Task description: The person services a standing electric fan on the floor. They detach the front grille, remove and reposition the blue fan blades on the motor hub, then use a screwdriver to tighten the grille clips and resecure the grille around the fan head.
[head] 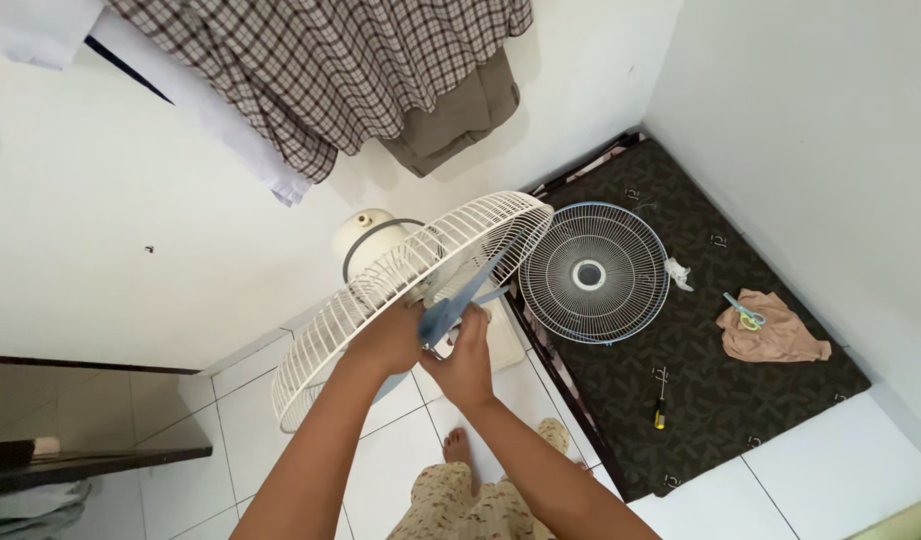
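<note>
**Two hands at the hub of a standing fan**

Underfoot, white tiled floor [841, 470], with white walls closing in a corner. Spread across the right of that floor, a dark patterned mat [701, 390], running into the corner. Hanging high on the back wall, a checked cloth [321, 70] over a plain brown one [461, 110].

At centre, a standing fan [381, 240] with cream motor housing; its white rear grille [381, 300] tilted and still mounted, grey-blue blades [461, 300] bare at the front. Lying flat on the mat just beside the fan, a detached round front grille [594, 273] with a pale blue rim and white centre ring.

Left hand [391, 340] pressed against the inner side of the rear grille near the hub, fingers curled, hard to tell exactly what is gripped. Right hand [468, 360] closed around the base of the blades at the hub, thumb upward. Between the forearms below, a bare foot [459, 447] on the tiles and patterned trousers [461, 505].

Further right on the mat, a crumpled tan rag [781, 340], with small scissors [745, 312] resting on top. Nearer the mat's front edge, a screwdriver [660, 400] with a yellow-and-black handle, well apart from both hands. Beside the loose grille's right rim, a small white scrap [679, 272].
</note>
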### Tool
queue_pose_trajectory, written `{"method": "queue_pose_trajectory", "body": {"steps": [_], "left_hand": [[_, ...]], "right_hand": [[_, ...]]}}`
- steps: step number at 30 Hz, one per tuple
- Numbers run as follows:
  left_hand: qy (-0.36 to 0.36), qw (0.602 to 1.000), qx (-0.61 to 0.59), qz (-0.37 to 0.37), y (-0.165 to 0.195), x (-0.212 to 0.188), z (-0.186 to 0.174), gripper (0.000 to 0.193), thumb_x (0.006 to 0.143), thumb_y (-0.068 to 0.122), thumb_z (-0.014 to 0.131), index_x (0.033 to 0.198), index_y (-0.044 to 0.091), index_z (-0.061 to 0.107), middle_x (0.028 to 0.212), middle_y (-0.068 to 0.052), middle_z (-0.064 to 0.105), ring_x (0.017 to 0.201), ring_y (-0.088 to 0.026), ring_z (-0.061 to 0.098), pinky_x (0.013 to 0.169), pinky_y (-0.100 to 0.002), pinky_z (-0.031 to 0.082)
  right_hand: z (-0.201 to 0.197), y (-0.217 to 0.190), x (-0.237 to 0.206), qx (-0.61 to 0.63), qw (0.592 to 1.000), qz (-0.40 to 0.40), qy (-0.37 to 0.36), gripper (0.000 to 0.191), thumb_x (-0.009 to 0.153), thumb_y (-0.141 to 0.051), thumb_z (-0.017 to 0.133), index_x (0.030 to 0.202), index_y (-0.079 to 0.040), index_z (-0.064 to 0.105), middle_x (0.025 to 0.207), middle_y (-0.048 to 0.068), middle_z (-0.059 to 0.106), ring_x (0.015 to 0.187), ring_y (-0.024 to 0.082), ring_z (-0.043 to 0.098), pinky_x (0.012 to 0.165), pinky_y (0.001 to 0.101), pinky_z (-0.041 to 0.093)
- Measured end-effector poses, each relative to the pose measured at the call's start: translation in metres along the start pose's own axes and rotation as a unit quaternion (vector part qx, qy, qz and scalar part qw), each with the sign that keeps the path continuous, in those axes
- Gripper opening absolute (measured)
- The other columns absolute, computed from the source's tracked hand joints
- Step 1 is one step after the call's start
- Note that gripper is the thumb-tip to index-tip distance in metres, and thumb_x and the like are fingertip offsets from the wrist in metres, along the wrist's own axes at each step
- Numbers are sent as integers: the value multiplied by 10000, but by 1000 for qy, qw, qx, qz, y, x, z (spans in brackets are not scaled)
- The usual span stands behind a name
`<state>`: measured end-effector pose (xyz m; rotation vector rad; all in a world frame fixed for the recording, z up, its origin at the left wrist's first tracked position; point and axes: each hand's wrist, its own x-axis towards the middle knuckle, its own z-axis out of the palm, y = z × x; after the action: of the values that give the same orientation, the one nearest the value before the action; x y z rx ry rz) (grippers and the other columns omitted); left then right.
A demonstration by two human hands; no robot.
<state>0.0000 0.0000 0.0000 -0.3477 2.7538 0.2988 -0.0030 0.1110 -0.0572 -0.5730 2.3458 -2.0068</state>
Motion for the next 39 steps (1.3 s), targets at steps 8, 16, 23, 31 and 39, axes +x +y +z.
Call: {"method": "queue_pose_trajectory", "body": {"steps": [8,16,23,31,39], "left_hand": [[-12,1000,3,-27,23,-14,-25,433,636,107,619,1058,60,532,1121,-107,476,1052,-273,452,875,-352,383],[-6,999,-11,-35,24,-24,-28,479,635,88,614,1103,118,514,1172,-72,434,1073,-258,435,851,-361,391],[93,985,-134,-46,2,-22,-3,340,692,64,521,1026,90,580,1028,-104,548,938,-272,526,801,-355,430],[26,622,-739,-259,-24,6,64,170,780,183,551,915,87,591,837,-35,632,751,-125,593,666,-257,485],[83,474,-834,-271,11,14,87,138,811,200,532,908,122,592,816,6,621,731,-85,552,634,-239,400]], "right_hand": [[-2,12,-2,-40,999,-21,1,662,522,-76,743,1052,-17,352,1102,194,377,898,306,482,700,344,448],[-14,4,-11,-62,998,31,-14,679,540,-112,751,1079,2,354,1014,175,396,926,319,462,731,373,428],[-28,-6,-20,-70,995,-64,-25,448,594,-93,715,989,-31,511,936,105,529,862,271,521,751,358,428],[-68,-2,-41,-41,999,10,-13,373,578,-74,704,933,-37,599,881,73,610,806,221,582,739,328,441],[-91,-4,-48,-107,994,-23,18,302,552,-105,720,829,-44,615,831,81,603,773,241,563,716,330,428]]}}
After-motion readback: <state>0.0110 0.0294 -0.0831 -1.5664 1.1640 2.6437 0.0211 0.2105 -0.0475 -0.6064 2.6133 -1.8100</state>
